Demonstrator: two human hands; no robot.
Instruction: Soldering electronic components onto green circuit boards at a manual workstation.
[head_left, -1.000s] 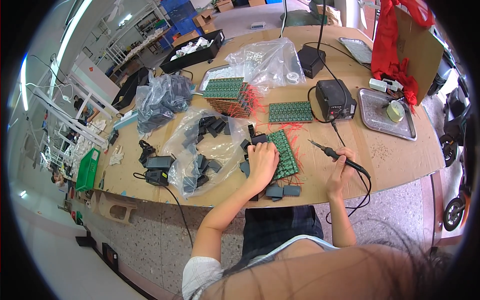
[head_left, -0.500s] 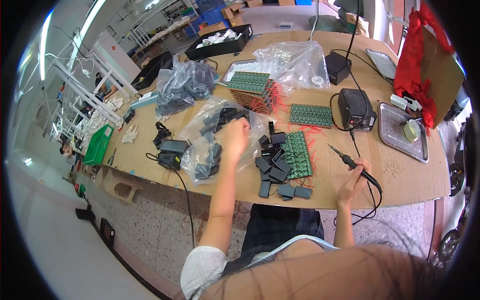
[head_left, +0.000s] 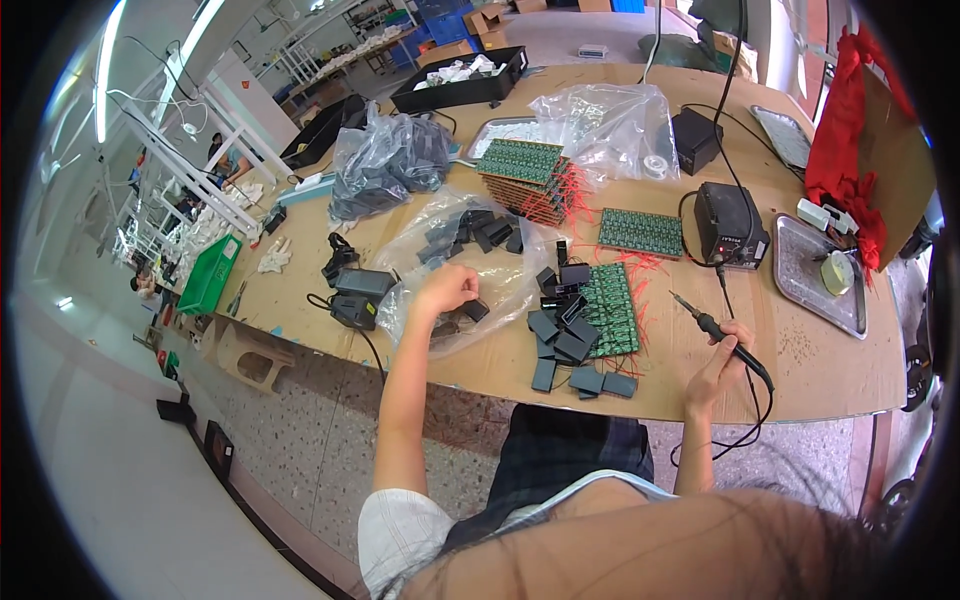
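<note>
a brown worktop [head_left: 800, 370] is stretching across a bright workshop with a speckled floor [head_left: 330, 450] and white racks [head_left: 200, 170] at far left. the left hand [head_left: 447, 288] is curling narrow over black plastic parts in a clear bag [head_left: 450, 240]. the right hand [head_left: 727, 350] is gripping a soldering iron [head_left: 700, 318] near the right of a green circuit board [head_left: 610, 310], and loose black cases [head_left: 560, 345] are lying just left of that board.

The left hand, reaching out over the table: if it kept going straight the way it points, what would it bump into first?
Probably the clear plastic bag of small black parts just beyond the left hand, and the black pieces inside it. The hand's height above the bag is hard to judge from this view.
</note>
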